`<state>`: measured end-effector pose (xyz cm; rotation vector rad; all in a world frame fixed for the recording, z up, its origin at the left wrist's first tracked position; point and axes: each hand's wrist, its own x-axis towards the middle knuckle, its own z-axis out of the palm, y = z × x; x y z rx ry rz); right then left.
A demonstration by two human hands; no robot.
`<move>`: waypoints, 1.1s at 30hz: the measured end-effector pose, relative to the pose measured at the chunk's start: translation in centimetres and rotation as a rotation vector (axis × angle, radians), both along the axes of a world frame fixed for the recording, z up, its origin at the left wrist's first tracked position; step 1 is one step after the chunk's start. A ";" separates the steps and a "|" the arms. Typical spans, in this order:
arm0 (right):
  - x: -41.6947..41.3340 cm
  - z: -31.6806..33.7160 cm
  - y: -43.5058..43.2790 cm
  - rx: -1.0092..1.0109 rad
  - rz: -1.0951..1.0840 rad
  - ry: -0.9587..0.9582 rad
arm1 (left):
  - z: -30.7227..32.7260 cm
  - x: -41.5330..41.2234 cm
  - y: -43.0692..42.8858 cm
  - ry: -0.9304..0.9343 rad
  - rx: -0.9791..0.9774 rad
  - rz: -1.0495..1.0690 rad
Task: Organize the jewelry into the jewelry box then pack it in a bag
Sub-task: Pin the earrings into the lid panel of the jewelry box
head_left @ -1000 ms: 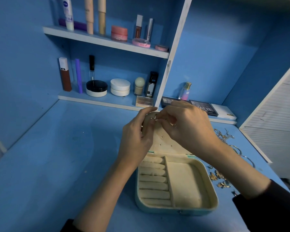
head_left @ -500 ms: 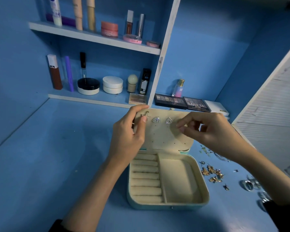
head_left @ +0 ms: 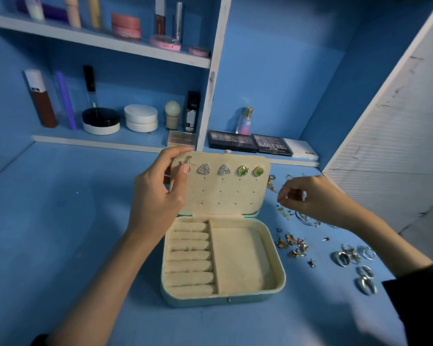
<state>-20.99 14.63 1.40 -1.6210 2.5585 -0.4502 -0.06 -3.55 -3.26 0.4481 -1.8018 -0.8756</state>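
An open cream-lined jewelry box [head_left: 281, 275] sits mid-table, its lid [head_left: 225, 196] standing upright. In the lid's top row are a star earring [head_left: 188, 161], two triangular earrings [head_left: 204, 169] and two green stone earrings [head_left: 243, 170]. My left hand [head_left: 155, 196] grips the lid's left edge, thumb on the star earring. My right hand [head_left: 308, 196] hovers over the loose jewelry to the right of the box, fingertips pinching a small piece that is mostly hidden. Gold pieces [head_left: 294, 244], silver rings [head_left: 353, 255] and hoops [head_left: 308, 219] lie on the table.
Shelves [head_left: 98, 42] behind the box hold cosmetics bottles and jars. Eyeshadow palettes [head_left: 250, 143] lie just behind the lid. A white louvred panel [head_left: 385, 146] borders the table on the right. The box's ring rolls and tray hold nothing.
My right hand left the lid and moved right to the loose jewelry pile, uncovering the earrings in the lid. My left hand stayed on the lid's left edge.
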 end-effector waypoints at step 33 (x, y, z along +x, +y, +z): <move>-0.9 -2.2 0.2 0.196 -0.174 0.123 | 0.0 0.1 0.1 0.003 0.013 -0.015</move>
